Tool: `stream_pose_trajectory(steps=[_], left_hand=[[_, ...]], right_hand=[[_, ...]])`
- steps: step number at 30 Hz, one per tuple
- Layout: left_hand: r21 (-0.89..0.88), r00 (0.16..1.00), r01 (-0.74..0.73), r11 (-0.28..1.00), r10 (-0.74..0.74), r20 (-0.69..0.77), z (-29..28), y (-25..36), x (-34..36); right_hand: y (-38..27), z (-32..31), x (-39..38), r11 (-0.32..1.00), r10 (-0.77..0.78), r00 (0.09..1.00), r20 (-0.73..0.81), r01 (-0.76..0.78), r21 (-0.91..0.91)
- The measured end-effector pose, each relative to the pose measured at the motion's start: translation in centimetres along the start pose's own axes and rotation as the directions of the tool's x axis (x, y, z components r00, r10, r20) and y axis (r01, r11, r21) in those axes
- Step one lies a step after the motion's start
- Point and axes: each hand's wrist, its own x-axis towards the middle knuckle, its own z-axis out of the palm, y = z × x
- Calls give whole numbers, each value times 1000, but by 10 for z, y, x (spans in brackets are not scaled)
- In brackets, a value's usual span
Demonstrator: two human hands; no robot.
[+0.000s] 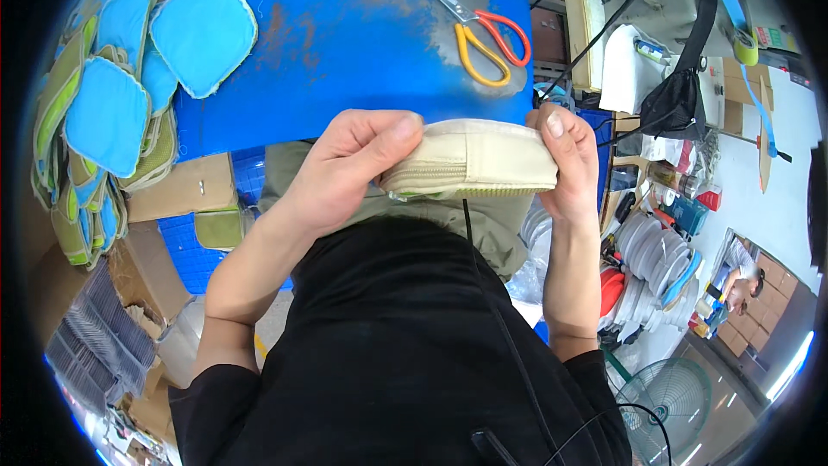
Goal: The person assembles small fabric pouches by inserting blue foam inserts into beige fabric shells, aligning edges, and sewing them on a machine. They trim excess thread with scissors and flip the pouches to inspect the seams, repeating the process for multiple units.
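A beige fabric pouch (509, 158) with a zipper along its left side is stretched between my two hands, just off the near edge of the blue table. My left hand (358, 155) pinches its left end, thumb on top. At the other end, my right hand (571, 155) grips the pouch with the thumb pressed on its upper edge. A strip of green mesh shows along the pouch's lower side. Beyond the hands, scissors (477, 28) with one orange-red and one yellow handle lie on the table, blades apart.
Blue-lined fabric pieces (203, 34) are heaped at the table's left side. The blue table top (345, 60) has worn, stained patches. Below the heap stands a cardboard box (185, 185). On the right are rolls of white tape (651, 250), a green fan (668, 406) and a distant person (742, 276).
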Motion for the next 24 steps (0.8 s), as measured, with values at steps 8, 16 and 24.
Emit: stream_pose_trajectory(steps=[8, 16, 24], left_hand=[[410, 990, 45, 911, -94, 101, 22, 21, 38], [902, 845, -210, 377, 534, -26, -3, -2, 23], [497, 922, -121, 859, 283, -265, -19, -44, -6]], right_hand=[[-55, 53, 14, 762, -25, 995, 102, 85, -642], [-30, 31, 13, 993, 75, 987, -140, -62, 98], [-8, 11, 13, 920, 271, 909, -315, -149, 363]])
